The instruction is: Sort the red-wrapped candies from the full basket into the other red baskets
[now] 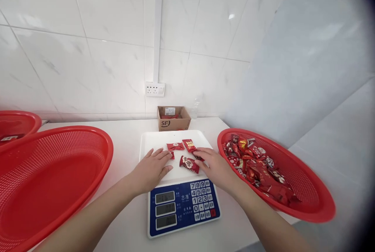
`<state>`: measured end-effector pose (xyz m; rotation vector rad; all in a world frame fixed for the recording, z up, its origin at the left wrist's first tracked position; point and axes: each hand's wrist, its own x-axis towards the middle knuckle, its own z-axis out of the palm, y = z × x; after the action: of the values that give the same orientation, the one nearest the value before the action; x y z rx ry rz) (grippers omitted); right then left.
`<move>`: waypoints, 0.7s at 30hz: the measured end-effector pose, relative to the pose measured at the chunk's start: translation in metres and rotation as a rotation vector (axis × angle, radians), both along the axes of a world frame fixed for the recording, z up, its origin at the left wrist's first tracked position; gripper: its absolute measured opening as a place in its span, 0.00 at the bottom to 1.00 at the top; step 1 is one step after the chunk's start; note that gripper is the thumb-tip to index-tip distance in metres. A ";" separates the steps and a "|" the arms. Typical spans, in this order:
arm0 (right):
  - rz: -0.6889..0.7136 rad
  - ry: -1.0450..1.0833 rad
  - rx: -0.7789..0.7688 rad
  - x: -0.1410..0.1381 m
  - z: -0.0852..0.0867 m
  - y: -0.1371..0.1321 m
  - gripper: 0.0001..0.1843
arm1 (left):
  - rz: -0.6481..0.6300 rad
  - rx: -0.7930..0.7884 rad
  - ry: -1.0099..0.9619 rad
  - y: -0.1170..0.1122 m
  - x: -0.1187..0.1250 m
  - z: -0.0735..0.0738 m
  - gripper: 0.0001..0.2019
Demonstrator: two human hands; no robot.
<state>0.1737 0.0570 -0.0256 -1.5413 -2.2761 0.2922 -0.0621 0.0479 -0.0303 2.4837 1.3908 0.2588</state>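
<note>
My left hand (152, 169) is over the left part of the white weighing tray (149, 142) of a digital scale, palm down, fingers apart. Its fingertips reach a small red wrapped candy (172, 154), partly hidden by them. My right hand (216, 166) comes in over the tray's right side, with fingers stretched out and thumb apart. A dark red candy (199, 157) lies between that thumb and the fingers, touching or nearly so. Between my hands are a flat red packet (175, 146), a red and gold candy (189, 145) and a larger dark red candy (189, 164).
The scale's blue keypad panel (184, 224) faces me. A red basket (109, 146) stands at left, another red basket (35, 121) behind it. At right, a red basket (319, 205) holds several wrapped candies (260, 170). A cardboard box (175, 124) stands by the wall.
</note>
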 end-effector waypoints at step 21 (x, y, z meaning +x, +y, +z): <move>0.158 0.115 0.008 -0.028 0.004 -0.015 0.16 | 0.424 0.235 -0.229 -0.015 -0.041 0.020 0.11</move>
<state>0.1455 0.0424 -0.0214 -1.3082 -2.3087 0.4033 -0.1034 0.0331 -0.0103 2.2078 1.8586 0.8096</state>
